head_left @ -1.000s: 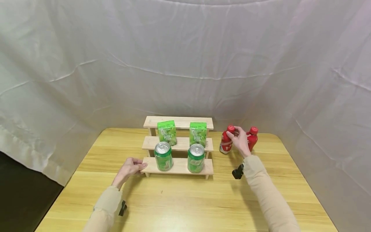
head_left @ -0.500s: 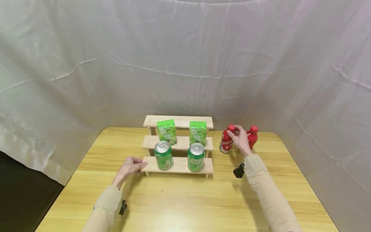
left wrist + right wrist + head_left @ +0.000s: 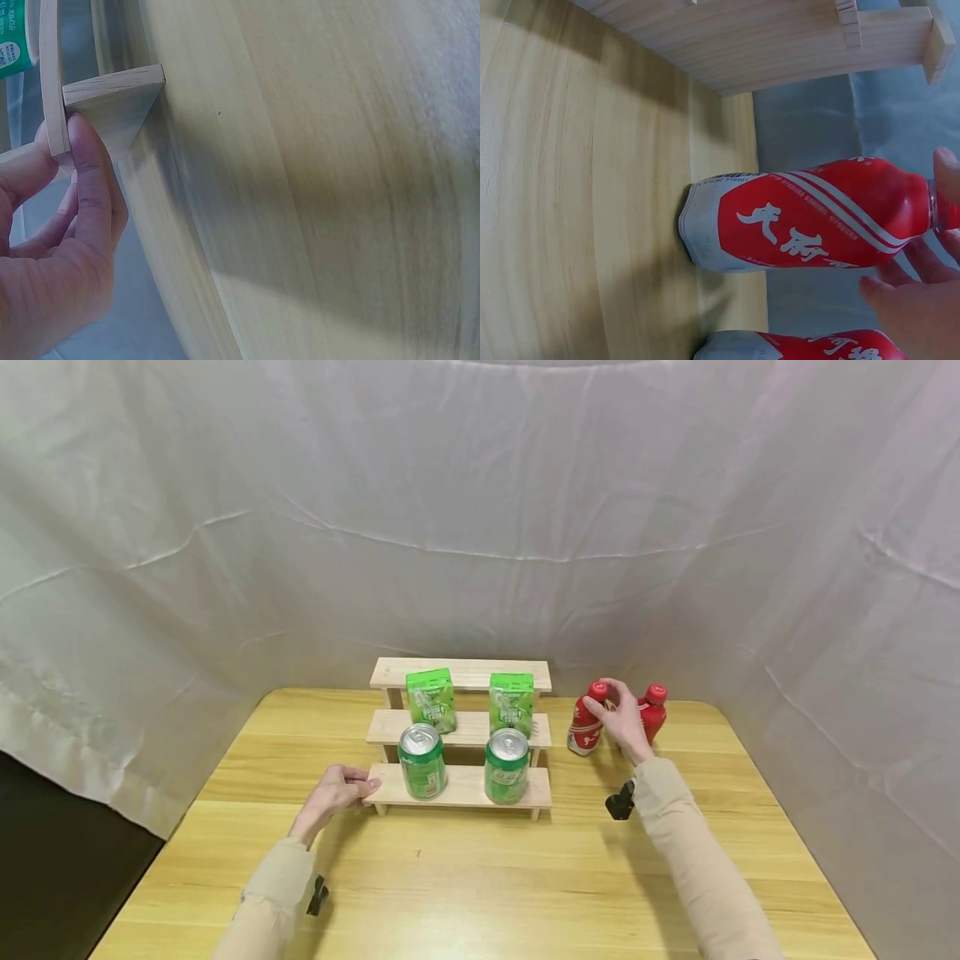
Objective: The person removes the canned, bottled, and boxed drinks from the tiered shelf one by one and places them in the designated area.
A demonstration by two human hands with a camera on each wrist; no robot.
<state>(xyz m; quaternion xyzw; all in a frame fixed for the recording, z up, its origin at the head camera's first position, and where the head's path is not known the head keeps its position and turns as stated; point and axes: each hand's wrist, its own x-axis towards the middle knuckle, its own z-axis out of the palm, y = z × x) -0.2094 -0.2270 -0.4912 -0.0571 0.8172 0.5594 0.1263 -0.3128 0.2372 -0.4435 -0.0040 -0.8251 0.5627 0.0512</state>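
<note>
My left hand [image 3: 335, 795] pinches the left end of the bottom board of a three-step wooden display stand [image 3: 465, 785]; in the left wrist view, thumb and fingers [image 3: 91, 180] lie on either side of the board. Over to the right, my right hand [image 3: 624, 720] holds a red bottle [image 3: 585, 724] by its cap and neck. This bottle [image 3: 802, 217] stands on the table, its white base against the wood in the right wrist view. A second red bottle [image 3: 652, 717] is beside it, partly behind my right hand.
Two green drink cans [image 3: 423, 768] stand on the bottom step. Two green drink cartons [image 3: 512, 703] stand on the middle step; the top board [image 3: 461, 674] is behind them. A pale curtain [image 3: 480, 527] hangs behind the wooden table [image 3: 480, 885].
My right hand's fingers have shifted slightly upward around the cap, and the right wrist has moved a little to the right. My left hand stays on the stand.
</note>
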